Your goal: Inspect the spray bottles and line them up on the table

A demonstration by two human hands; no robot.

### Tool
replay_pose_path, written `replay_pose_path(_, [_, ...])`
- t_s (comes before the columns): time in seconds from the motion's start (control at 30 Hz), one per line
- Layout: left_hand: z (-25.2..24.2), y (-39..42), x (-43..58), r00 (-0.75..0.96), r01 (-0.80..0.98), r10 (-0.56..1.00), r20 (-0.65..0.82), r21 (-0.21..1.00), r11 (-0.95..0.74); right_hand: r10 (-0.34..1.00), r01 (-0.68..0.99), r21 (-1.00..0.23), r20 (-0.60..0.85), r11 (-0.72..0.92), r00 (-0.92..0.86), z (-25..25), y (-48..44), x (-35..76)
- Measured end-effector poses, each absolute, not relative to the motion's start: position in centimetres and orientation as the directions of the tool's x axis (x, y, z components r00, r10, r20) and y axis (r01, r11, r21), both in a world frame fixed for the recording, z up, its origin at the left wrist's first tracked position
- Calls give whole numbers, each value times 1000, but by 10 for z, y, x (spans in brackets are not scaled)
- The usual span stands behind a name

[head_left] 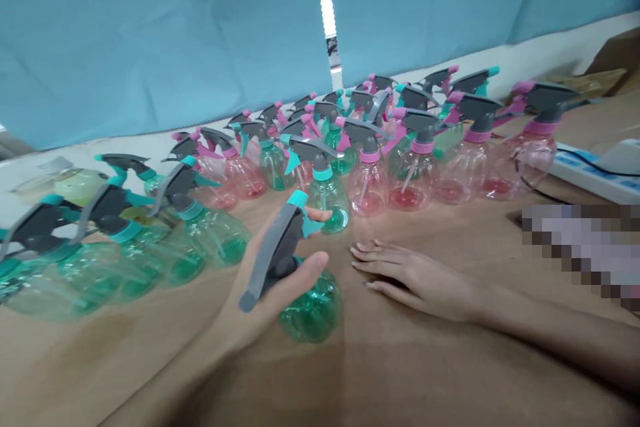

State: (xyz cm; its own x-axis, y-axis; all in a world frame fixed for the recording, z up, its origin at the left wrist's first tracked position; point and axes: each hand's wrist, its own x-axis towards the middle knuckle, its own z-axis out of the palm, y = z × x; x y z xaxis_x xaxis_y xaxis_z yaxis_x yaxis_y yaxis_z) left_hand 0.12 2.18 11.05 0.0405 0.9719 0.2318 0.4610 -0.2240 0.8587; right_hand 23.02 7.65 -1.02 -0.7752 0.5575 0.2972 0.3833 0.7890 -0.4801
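Observation:
My left hand [280,280] is closed around the neck of a green spray bottle [315,310], its thumb in front and a finger by the teal trigger. This bottle has a grey head with a teal nozzle and tilts a little over the table. Flat on the brown tabletop [400,373], to the right of that bottle, lies my right hand [410,273], fingers stretched out and holding nothing. Just beyond the held bottle stands another green spray bottle [326,203] with a teal collar.
Several green spray bottles [220,233] line the left side. Pink spray bottles [370,190], mixed with green ones, crowd the back. At right are a white power strip [595,173] with a black cable and a blurred-out object [585,247]. A blue sheet [200,33] hangs behind.

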Motion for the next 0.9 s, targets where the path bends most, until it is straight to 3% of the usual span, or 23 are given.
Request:
replay_pose_path(0.27, [100, 20, 9, 72, 344, 978, 194, 916, -207, 554, 376, -485, 300, 789, -776, -12, 77, 230])
replay_pose_path(0.9, [97, 20, 9, 18, 367, 981, 193, 912, -186, 553, 373, -488, 302, 789, -777, -10, 77, 230])
